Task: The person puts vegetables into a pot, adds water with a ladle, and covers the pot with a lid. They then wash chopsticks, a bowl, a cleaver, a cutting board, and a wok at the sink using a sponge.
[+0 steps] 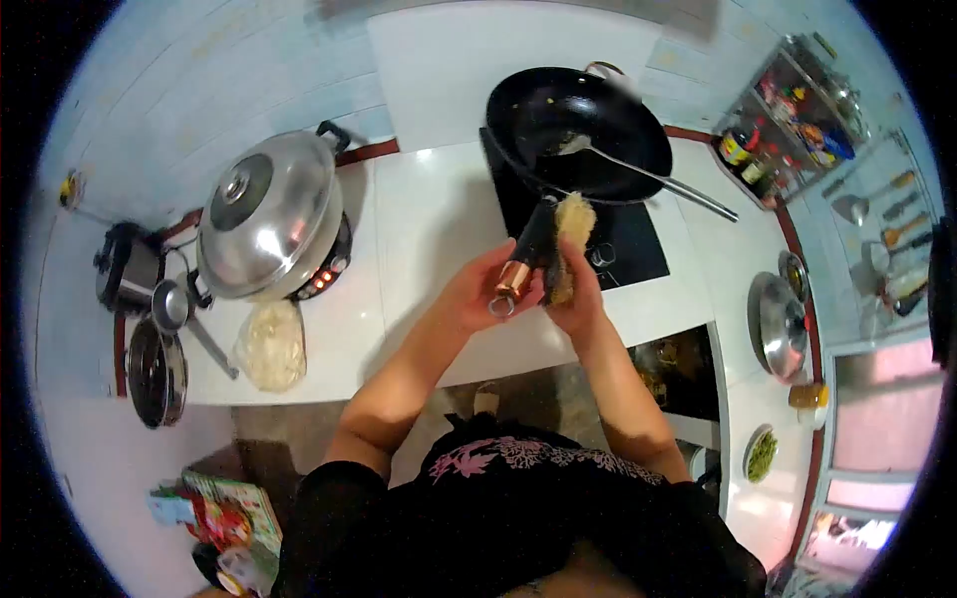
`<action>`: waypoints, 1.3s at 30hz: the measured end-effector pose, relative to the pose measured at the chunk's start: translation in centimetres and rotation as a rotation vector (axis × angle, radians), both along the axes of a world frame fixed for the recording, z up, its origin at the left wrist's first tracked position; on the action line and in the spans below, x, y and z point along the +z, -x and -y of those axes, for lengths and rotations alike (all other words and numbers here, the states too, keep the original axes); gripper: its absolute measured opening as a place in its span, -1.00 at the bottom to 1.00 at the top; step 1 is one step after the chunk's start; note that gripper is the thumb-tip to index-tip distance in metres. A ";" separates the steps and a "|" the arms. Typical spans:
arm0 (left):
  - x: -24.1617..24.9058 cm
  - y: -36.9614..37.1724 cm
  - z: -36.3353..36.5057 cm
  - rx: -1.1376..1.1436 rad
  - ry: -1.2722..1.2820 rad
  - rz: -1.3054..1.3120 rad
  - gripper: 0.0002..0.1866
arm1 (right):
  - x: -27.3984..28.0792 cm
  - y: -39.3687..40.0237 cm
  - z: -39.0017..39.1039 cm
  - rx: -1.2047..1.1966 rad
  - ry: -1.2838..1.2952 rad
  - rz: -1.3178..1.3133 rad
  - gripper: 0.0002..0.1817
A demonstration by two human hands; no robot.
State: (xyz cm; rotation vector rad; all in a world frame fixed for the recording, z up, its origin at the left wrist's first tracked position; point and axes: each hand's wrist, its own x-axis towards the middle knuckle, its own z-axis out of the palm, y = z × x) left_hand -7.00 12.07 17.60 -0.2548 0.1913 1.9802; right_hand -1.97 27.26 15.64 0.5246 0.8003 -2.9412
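Observation:
My left hand (483, 289) is wrapped round the black and copper-coloured handle (533, 242) of a black wok (518, 120). The wok sits on a black cooktop (633, 249), a little dark residue showing inside it. Just to the right of the handle, my right hand (583, 294) grips a yellowish, fibrous scrubber (575, 217), which looks like a loofah; its lower part is browner and partly covered by my fingers. A metal spatula (688, 194) lies in the wok, its long handle sticking out over the right rim.
On the left stands a lidded steel pot (269, 219) on a lit electric cooker, with a bag of dough-like stuff (274, 349) and a ladle (174, 307) nearby. To the right are a wok lid (781, 329), a plate of chopped greens (762, 455) and a spice rack (797, 110).

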 end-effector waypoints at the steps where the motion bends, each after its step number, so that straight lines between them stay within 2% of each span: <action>1: 0.4 0.3 -0.3 -0.026 0.036 -0.034 -0.63 | 0.1 0.0 -0.1 0.025 0.030 0.050 -0.64; 3: 0.8 1.1 -0.3 -0.075 0.106 -0.109 -0.72 | 0.3 0.1 0.0 0.079 0.123 -0.043 -0.63; 4: 0.0 1.7 -0.3 -0.122 0.183 -0.298 -0.83 | 0.4 0.1 -0.2 0.137 0.146 -0.105 -0.63; 5: 0.1 1.8 -0.4 -0.137 0.168 -0.295 -0.85 | 0.6 0.1 -0.3 0.194 0.169 -0.166 -0.63; 6: 0.5 1.9 -0.4 -0.152 0.154 -0.293 -0.86 | 0.9 0.5 -0.4 0.243 0.086 -0.130 -0.60; 7: 1.1 1.7 -0.6 -0.167 0.141 -0.294 -0.88 | 1.4 0.7 -0.1 0.242 0.068 -0.133 -0.60; 8: 3.8 0.9 -0.7 -0.129 0.304 -0.356 -0.89 | 2.0 1.0 0.2 0.238 0.050 -0.139 -0.60; 11: 3.2 0.2 -0.8 -0.154 0.332 -0.313 -0.92 | 1.9 1.1 0.9 0.154 -0.026 -0.125 -0.64; 13: 3.0 -1.1 -1.0 -0.121 0.316 -0.392 -0.83 | 1.2 0.5 0.5 0.155 -0.027 -0.129 -0.65; 15: 3.7 -2.4 -1.8 -0.102 0.378 -0.335 -0.60 | 1.4 -0.7 0.6 0.117 -0.029 -0.150 -0.63; 16: 4.1 -3.2 -2.2 -0.085 0.219 -0.404 -0.64 | 1.2 -1.6 0.4 0.101 -0.050 -0.160 -0.63; 19: 4.4 -6.2 -3.8 -0.184 0.284 -0.559 -0.66 | 2.2 -5.0 -1.2 0.103 -0.125 -0.175 -0.61; 21: 2.9 -8.3 -3.9 -0.218 0.327 -0.503 -0.67 | 2.0 -7.8 -2.7 0.091 -0.158 -0.147 -0.61; 23: 2.7 -11.0 -5.6 -0.268 0.319 -0.530 -0.61 | 3.0 -11.3 -3.4 -0.059 -0.214 -0.249 -0.73; 25: 3.3 -14.6 -8.0 -0.296 0.292 -0.591 -0.54 | 3.6 -15.4 -4.7 -0.104 -0.344 -0.274 -0.62; 29: 6.2 -25.4 -11.1 -0.344 0.248 -0.689 -0.41 | 3.2 -25.1 -6.8 -0.328 -0.386 -0.369 -0.66; 31: 9.7 -34.0 -11.4 -0.339 0.292 -0.776 -0.37 | 5.0 -33.8 -7.1 -0.419 -0.387 -0.332 -0.66; 33: 7.4 -37.8 -12.2 -0.513 0.203 -0.739 -0.38 | 5.1 -40.1 -7.2 -0.520 -0.406 -0.383 -0.66; 34: 6.9 -41.0 -13.0 -0.580 0.107 -0.769 -0.40 | 5.6 -44.7 -7.0 -0.599 -0.419 -0.328 -0.68; 35: 6.4 -44.0 -13.7 -0.641 0.014 -0.794 -0.42 | 5.0 -47.6 -7.3 -0.820 -0.606 -0.236 -0.84; 36: 2.3 -45.0 -15.3 -0.779 -0.115 -0.699 -0.92 | 4.5 -51.5 -7.2 -0.853 -0.557 -0.255 -0.84; 37: 2.7 -49.5 -15.6 -0.833 -0.115 -0.718 -0.91 | 5.4 -56.4 -6.7 -0.877 -0.515 -0.270 -0.84; 39: 3.7 -57.7 -16.4 -0.953 -0.107 -0.753 -0.81 | 5.1 -65.5 -6.3 -0.942 -0.603 -0.285 -0.81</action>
